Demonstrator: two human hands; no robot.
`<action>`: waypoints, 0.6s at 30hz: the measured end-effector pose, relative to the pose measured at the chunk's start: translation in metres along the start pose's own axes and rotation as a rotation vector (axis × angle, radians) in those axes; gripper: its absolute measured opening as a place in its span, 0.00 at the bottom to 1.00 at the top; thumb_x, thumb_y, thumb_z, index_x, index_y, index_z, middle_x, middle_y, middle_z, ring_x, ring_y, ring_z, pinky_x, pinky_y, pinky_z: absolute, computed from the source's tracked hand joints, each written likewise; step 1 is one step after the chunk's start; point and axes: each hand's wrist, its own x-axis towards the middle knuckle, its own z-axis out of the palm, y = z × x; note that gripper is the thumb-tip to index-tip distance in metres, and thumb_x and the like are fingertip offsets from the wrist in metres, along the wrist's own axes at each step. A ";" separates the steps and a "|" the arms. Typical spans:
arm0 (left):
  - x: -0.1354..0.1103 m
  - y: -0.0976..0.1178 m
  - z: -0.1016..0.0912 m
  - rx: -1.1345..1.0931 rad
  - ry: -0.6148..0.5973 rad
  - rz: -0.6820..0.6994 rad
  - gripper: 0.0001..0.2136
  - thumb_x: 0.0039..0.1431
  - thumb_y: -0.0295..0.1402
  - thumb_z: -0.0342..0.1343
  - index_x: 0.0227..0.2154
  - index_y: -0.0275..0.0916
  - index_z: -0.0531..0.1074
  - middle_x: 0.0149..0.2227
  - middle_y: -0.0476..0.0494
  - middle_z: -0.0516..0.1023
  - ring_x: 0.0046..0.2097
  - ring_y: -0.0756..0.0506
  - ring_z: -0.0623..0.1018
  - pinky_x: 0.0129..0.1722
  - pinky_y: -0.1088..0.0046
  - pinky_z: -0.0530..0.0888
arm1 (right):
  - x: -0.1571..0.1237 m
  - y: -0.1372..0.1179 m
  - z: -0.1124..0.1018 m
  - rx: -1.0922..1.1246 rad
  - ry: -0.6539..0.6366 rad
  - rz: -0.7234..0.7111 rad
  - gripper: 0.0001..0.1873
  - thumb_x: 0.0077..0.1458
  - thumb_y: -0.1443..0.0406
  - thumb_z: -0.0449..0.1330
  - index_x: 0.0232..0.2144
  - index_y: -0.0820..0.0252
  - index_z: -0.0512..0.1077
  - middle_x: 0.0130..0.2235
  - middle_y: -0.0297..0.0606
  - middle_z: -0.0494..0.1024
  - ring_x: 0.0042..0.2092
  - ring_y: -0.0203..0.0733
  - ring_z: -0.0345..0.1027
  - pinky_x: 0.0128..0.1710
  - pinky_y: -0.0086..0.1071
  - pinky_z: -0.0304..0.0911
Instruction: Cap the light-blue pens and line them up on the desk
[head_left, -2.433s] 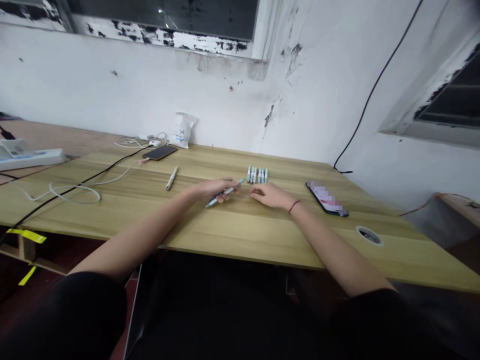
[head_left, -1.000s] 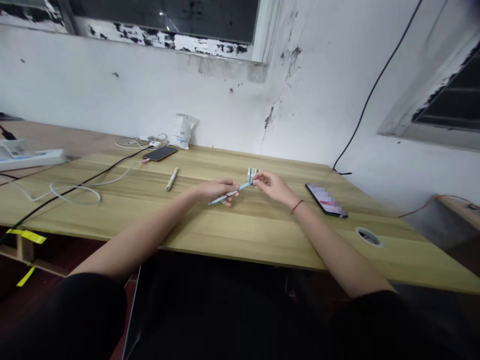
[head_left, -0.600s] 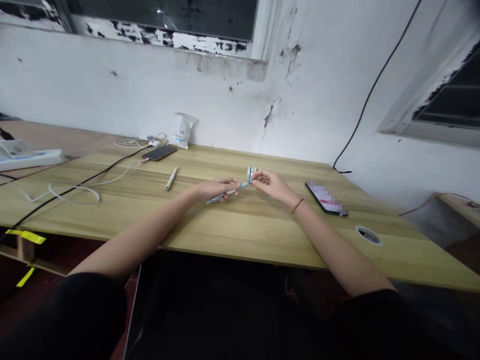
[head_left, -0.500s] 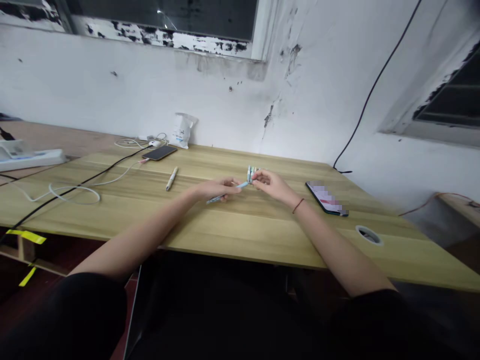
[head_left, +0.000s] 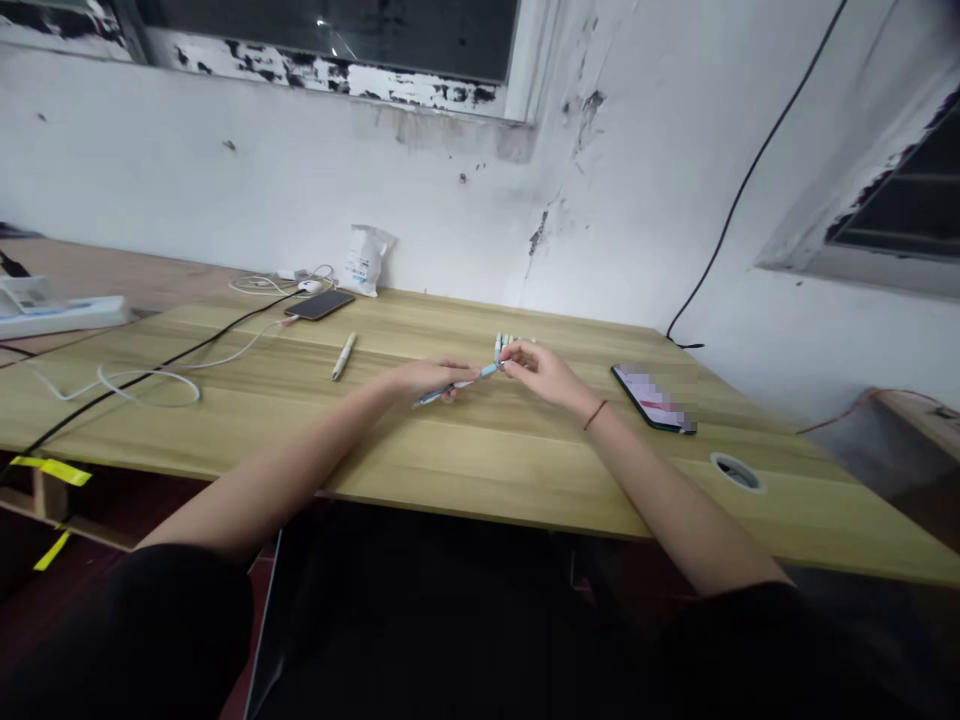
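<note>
Between my two hands a slim light blue pen is held at a slant above the wooden table. My left hand is closed around its body, and the lower end sticks out under the palm. With thumb and fingertips, my right hand pinches the pen's upper right end, and those fingertips hide the tip. Right behind my right hand, several pale pens lie side by side, partly covered by the fingers. A separate pale pen lies to the left of my left hand.
A phone with a lit screen lies right of my right hand, near a round cable hole. At the back left are a dark phone on a charging cable, a white packet and a black cable.
A little more of the pen shows between my hands, with a whitish part visible beside the left fingers. Both hands stay in nearly the same place.
</note>
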 end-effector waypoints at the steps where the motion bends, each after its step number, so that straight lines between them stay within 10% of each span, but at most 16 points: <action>1: 0.000 0.001 0.000 -0.001 -0.004 0.003 0.15 0.52 0.45 0.57 0.29 0.35 0.70 0.21 0.53 0.61 0.23 0.54 0.61 0.22 0.79 0.60 | 0.000 -0.001 0.000 -0.004 -0.002 0.000 0.08 0.54 0.62 0.55 0.34 0.59 0.69 0.36 0.38 0.74 0.36 0.40 0.68 0.39 0.37 0.64; 10: 0.001 -0.001 -0.001 -0.030 0.080 0.018 0.17 0.52 0.42 0.57 0.43 0.40 0.70 0.33 0.48 0.70 0.23 0.56 0.63 0.21 0.81 0.61 | -0.001 0.000 0.002 0.052 -0.006 -0.016 0.10 0.53 0.61 0.57 0.37 0.59 0.68 0.35 0.38 0.75 0.36 0.40 0.69 0.38 0.36 0.64; 18: -0.004 0.001 0.000 0.021 0.068 0.026 0.14 0.53 0.44 0.56 0.34 0.38 0.70 0.27 0.50 0.67 0.23 0.55 0.62 0.20 0.80 0.59 | -0.003 -0.004 0.001 -0.105 0.007 -0.074 0.09 0.55 0.62 0.55 0.34 0.58 0.72 0.35 0.37 0.75 0.33 0.38 0.66 0.34 0.34 0.61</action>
